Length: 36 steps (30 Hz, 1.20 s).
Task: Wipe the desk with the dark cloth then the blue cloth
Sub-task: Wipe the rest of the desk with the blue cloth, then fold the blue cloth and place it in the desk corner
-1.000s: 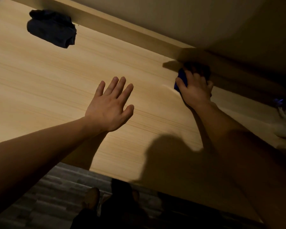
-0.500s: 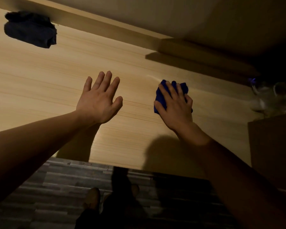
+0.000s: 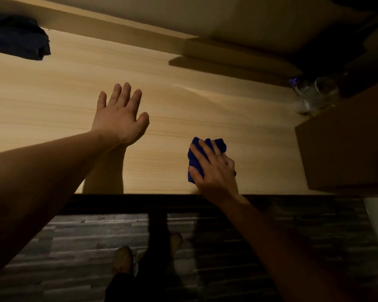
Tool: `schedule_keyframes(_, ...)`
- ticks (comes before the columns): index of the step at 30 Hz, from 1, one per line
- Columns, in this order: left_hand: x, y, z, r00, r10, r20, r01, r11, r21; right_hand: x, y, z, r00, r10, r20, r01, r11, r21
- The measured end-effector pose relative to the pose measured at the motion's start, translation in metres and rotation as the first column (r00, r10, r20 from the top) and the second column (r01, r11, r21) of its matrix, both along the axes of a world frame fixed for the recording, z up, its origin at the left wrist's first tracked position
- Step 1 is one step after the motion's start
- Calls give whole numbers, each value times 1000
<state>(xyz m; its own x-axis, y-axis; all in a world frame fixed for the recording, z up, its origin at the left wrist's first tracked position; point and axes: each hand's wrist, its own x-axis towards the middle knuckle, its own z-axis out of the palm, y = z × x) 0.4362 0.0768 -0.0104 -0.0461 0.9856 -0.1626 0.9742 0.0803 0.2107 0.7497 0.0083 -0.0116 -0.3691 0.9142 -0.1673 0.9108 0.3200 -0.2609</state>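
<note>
The light wooden desk (image 3: 52,101) fills the upper half of the head view. My right hand (image 3: 214,168) presses a bunched blue cloth (image 3: 193,158) flat on the desk, close to its front edge. My left hand (image 3: 120,114) rests palm down on the desk at the centre, fingers spread, holding nothing. The dark cloth (image 3: 18,38) lies crumpled at the far left, against the raised back ledge, well away from both hands.
A brown cardboard box (image 3: 345,144) stands on the desk's right end. Behind it sits a clear glass container (image 3: 316,94). A raised wooden ledge (image 3: 118,31) runs along the back. Below the front edge are grey floor planks (image 3: 74,236) and my feet.
My right hand has dragged the blue cloth from the back ledge toward me, down to the desk's front edge. My left hand has stayed flat on the desk.
</note>
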Motion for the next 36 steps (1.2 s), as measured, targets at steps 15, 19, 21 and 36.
schedule_keyframes(15,42,-139,65,258,444,858,-169,895,-412,-49,-91,72,986,-62,-155,43,991,-127)
schedule_keyframes(19,50,-174,94,-497,650,574,122,708,-695,-112,-83,124,981,87,-176,-97,994,-49)
schedule_keyframes(21,42,-179,111,-676,570,467,133,717,-684,-134,-76,142,972,161,-174,-171,984,-46)
schedule_keyframes(36,-82,-177,180,-714,337,614,-204,738,-643,-242,0,175,688,-397,-607,-246,659,-710)
